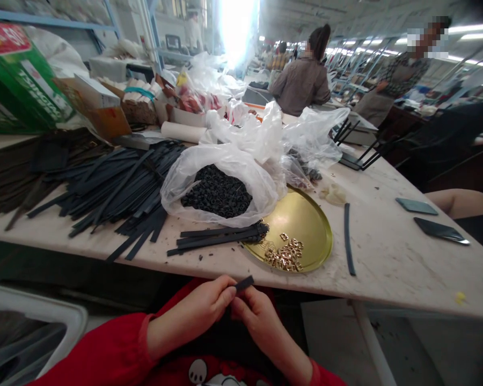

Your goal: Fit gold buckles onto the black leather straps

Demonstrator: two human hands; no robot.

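Observation:
Close together at the table's front edge, both my hands grip one black strap (pixel 244 283). My left hand (pixel 211 300) pinches it between thumb and fingers, and my right hand (pixel 255 308) is closed on it just beside. A short end of the strap sticks up past my fingers; the rest is hidden. Beyond my hands, a round gold tray (pixel 306 214) bears a heap of small gold buckles (pixel 285 256). Several black straps (pixel 213 238) lie with their ends over the tray's left rim. Behind them sits an open plastic bag (pixel 169 187) of small black loops (pixel 217 193).
Piles of dark straps (pixel 116 182) cover the table's left side. A single strap (pixel 348 238) lies right of the tray, with two phones (pixel 440 230) farther right. A white bin (pixel 70 308) stands low at left. Other people (pixel 304 75) are in the background.

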